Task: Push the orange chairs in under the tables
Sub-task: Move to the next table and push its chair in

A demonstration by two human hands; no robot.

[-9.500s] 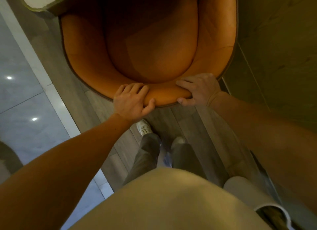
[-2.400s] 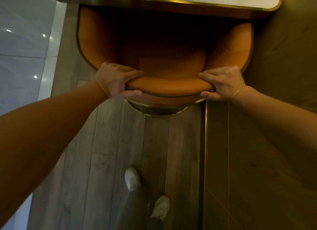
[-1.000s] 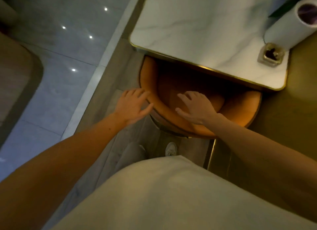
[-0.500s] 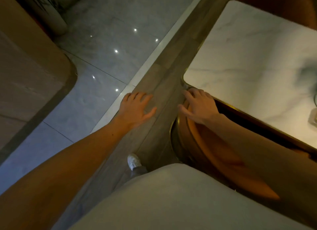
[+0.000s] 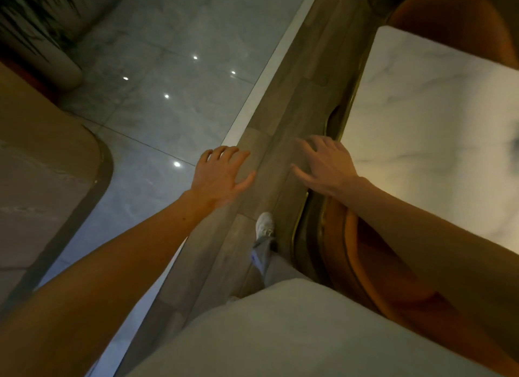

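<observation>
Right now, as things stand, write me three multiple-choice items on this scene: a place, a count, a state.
1. Where does the nearer orange padded chair stand?
A. out on the grey tiles
B. pushed in at the white marble table
C. upturned on the tabletop

2. How many orange chairs show?
A. one
B. two
C. four

3. How are the left hand and right hand?
A. gripping a chair back
B. holding a cloth
C. open, holding nothing

Key: 1 B, its curved back sits at the table's near edge. 2 B, a second orange chair stands at the table's far side. 3 C, the fingers are spread above the wood-plank floor.
</observation>
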